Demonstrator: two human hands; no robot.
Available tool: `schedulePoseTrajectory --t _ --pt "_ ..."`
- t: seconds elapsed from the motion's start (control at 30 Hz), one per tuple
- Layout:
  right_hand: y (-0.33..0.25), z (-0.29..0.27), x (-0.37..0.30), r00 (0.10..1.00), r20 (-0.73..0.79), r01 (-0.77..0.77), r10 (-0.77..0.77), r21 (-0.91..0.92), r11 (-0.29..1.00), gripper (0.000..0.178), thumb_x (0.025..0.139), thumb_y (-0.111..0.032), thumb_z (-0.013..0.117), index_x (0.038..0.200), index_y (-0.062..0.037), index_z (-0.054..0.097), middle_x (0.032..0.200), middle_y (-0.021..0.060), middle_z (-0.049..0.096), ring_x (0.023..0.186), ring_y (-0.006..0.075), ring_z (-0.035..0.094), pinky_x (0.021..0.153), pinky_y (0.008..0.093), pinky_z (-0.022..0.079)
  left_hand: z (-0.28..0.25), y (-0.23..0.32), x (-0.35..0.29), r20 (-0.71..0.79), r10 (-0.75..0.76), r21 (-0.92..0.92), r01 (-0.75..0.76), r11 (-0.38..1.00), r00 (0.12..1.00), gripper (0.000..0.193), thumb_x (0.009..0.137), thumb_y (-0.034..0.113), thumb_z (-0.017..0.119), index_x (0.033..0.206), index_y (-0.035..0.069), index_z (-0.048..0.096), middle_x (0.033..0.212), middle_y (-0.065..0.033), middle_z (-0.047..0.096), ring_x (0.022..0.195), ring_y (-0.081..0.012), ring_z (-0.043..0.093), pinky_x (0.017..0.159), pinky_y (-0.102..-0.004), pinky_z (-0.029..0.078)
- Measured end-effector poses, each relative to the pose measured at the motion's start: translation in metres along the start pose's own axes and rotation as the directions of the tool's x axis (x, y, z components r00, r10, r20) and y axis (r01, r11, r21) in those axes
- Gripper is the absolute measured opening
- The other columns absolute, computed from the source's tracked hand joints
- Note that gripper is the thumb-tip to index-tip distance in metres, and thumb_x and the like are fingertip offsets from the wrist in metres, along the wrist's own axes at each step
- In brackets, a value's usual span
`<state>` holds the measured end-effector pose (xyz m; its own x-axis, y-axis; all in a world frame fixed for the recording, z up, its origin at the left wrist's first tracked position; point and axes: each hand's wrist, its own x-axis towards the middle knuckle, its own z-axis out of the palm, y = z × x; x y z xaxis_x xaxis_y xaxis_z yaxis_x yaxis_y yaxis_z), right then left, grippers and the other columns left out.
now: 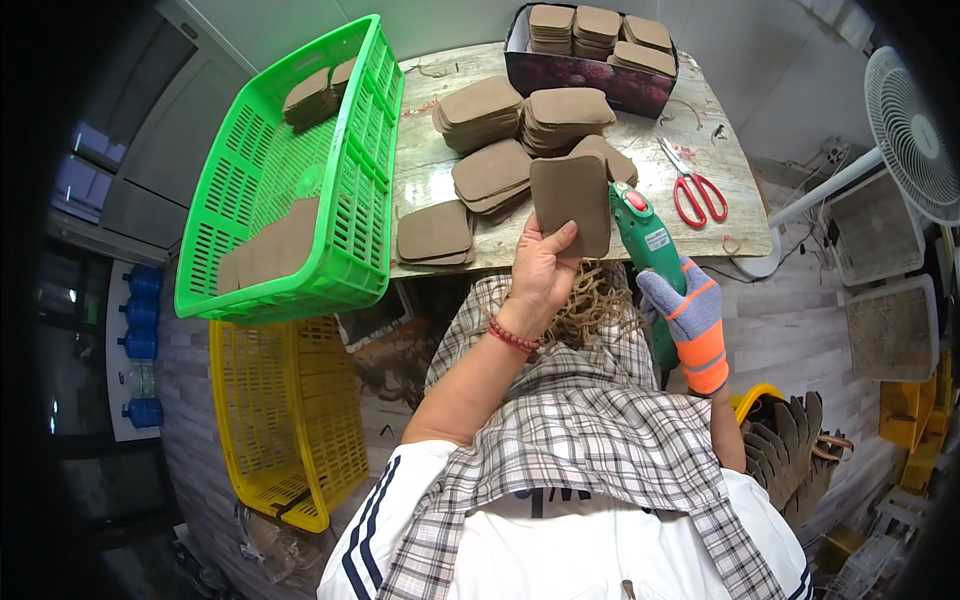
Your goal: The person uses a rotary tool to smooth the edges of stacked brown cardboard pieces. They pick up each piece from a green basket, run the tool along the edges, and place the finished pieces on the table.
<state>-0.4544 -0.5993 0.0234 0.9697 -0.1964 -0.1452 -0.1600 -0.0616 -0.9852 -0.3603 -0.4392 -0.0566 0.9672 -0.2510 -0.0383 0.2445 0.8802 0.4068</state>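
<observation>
My bare left hand (pixel 545 262) holds a flat brown pad (pixel 570 192) with rounded corners, thumb on its face and fingers behind. In a grey and orange glove, my right hand (pixel 692 315) grips a green handheld power tool (pixel 640 228) with a red button. The tool's head is upright beside the pad's right edge; I cannot tell if they touch. Brown trimmings (pixel 590 310) lie in a tangle on my checked apron. Just beyond the pad, stacks of similar pads (pixel 567 112) sit on the table (pixel 425 170). Red-handled scissors (pixel 697 190) rest to their right.
A green plastic crate (pixel 355 190) holding brown pads stands at the left. At the back is a dark box (pixel 590 78) with pad stacks. Below left stands a yellow crate (pixel 250 430); a white fan (pixel 915 140) is at the right, above a basket of brown pieces (pixel 785 440).
</observation>
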Motion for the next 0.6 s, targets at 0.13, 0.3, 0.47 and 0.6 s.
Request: schedulePoseTrajectory --t 0.13,0.3,0.47,0.6 --pt "-0.002 -0.003 -0.001 0.999 0.029 -0.023 0.023 -0.002 1.0 0.022 0.081 -0.012 0.068 0.097 0.0005 0.059 0.065 0.0011 0.057 0.052 0.006 0.051 0.047 0.0207 0.04 -0.004 0.012 -0.003 0.026 0.049 0.109 -0.051 0.993 0.998 0.033 0.083 -0.011 0.055 0.112 0.005 0.056 0.109 -0.0075 0.063 0.097 -0.0189 0.062 0.083 -0.0336 0.054" --pt "-0.012 -0.007 -0.007 0.995 0.095 -0.029 0.037 -0.075 0.997 0.028 0.079 -0.019 0.072 0.095 0.0003 0.059 0.066 0.0009 0.059 0.053 0.0045 0.051 0.048 0.0196 0.04 -0.02 0.047 0.005 0.1 0.065 0.335 -0.095 0.937 0.993 0.032 0.08 -0.013 0.055 0.107 0.003 0.061 0.103 -0.0057 0.066 0.094 -0.0144 0.063 0.082 -0.0274 0.052" --pt "-0.017 -0.01 -0.008 0.982 0.187 0.006 0.028 -0.178 0.984 0.037 0.077 -0.021 0.074 0.103 0.001 0.06 0.072 0.0023 0.062 0.059 0.0047 0.055 0.053 0.02 0.045 -0.025 0.089 0.013 0.159 0.01 0.58 -0.102 0.808 0.987 0.034 0.078 -0.014 0.056 0.107 0.001 0.061 0.1 -0.004 0.066 0.091 -0.0107 0.061 0.083 -0.0252 0.05" --pt "-0.014 -0.009 -0.008 0.977 0.213 0.065 -0.001 -0.293 0.954 0.045 0.075 -0.022 0.076 0.11 0.0013 0.059 0.078 0.003 0.064 0.064 0.0051 0.057 0.058 0.0209 0.047 -0.025 0.106 0.01 0.16 -0.048 0.717 -0.083 0.692 0.986 0.032 0.076 -0.014 0.057 0.104 0.0 0.063 0.099 -0.0025 0.065 0.09 -0.0088 0.059 0.083 -0.0239 0.049"
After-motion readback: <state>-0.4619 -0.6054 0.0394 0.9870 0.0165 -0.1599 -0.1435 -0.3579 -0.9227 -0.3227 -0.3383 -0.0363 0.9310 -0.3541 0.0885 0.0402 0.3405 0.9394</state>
